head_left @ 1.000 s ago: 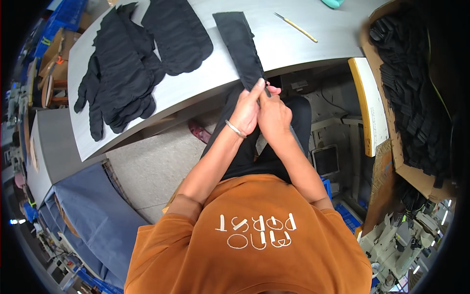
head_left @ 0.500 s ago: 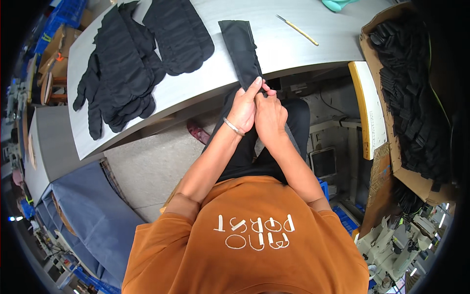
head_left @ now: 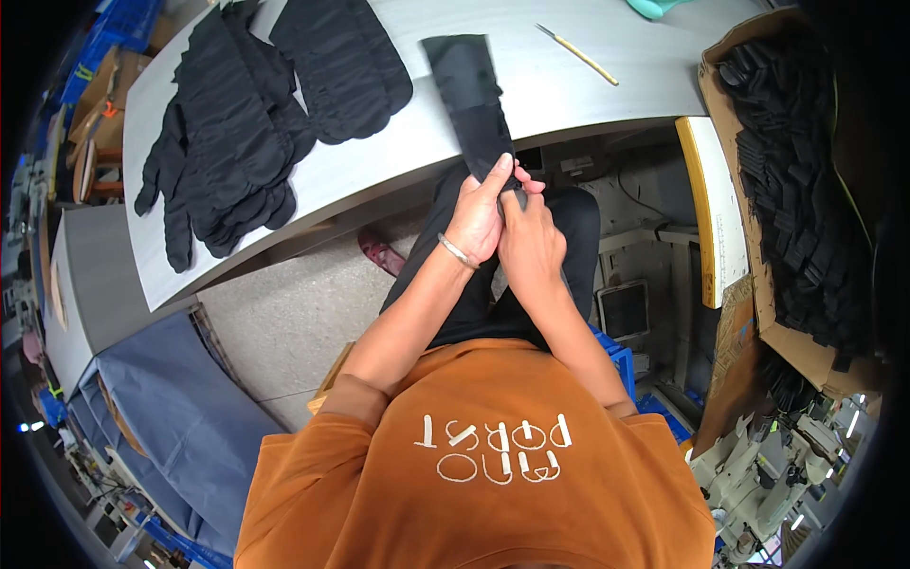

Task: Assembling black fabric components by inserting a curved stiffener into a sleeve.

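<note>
A long, narrow piece of black fabric (head_left: 466, 90) stretches from my hands out over the near edge of the table. My left hand (head_left: 477, 216) is closed on its near end, the thumb lying along the top of the cloth. Pressed up against it, my right hand (head_left: 533, 237) has its fingers curled in at the same end. The cloth between the two hands is mostly hidden by the fingers. To the left on the table lie stacked black fabric pieces with rounded, finger-like ends (head_left: 232, 142), beside another layered black stack (head_left: 346, 76).
A yellow-handled pointed tool (head_left: 580, 55) lies on the white table (head_left: 540, 100), with a turquoise object (head_left: 656, 8) at the far edge. On the right stands a cardboard box (head_left: 706, 81) filled with small black pieces (head_left: 796, 190). A blue-grey cloth cover (head_left: 180, 417) is at lower left.
My right hand has drawn slightly down toward me. The far end of the fabric piece has spread a little and shifted; my left hand has stayed closed on it.
</note>
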Available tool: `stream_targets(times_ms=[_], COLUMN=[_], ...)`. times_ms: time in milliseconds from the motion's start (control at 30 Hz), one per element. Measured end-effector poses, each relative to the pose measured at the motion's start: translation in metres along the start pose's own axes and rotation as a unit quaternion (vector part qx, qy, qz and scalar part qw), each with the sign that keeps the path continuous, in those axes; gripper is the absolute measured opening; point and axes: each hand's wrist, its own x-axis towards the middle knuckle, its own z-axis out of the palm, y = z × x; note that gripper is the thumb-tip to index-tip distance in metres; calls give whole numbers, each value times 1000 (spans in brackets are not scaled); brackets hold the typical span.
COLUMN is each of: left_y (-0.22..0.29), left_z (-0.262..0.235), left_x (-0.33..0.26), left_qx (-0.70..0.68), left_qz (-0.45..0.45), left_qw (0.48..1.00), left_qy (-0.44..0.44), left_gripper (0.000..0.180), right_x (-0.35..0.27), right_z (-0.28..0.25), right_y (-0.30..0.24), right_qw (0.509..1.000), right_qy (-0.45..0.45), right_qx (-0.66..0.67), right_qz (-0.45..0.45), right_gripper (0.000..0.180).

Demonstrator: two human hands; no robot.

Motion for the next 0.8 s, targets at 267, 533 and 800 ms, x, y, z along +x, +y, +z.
stream_targets(times_ms=[267,533,800], left_y=[8,2,5], left_z=[1,-1,-1], left_x=[-6,-5,-8], left_qx=[57,31,45], left_qz=[-27,10,12], left_qw=[998,999,999], left_qy=[4,41,20], left_gripper=[39,40,36], right_x=[13,-18,15], right_z=[-5,-2,11], right_y=[4,-7,9], right_qw=[999,998,997], right_qy=[-41,-27,-23], right_qx=[3,46,78], right_qz=[0,22,10], right_gripper=[23,22,14])
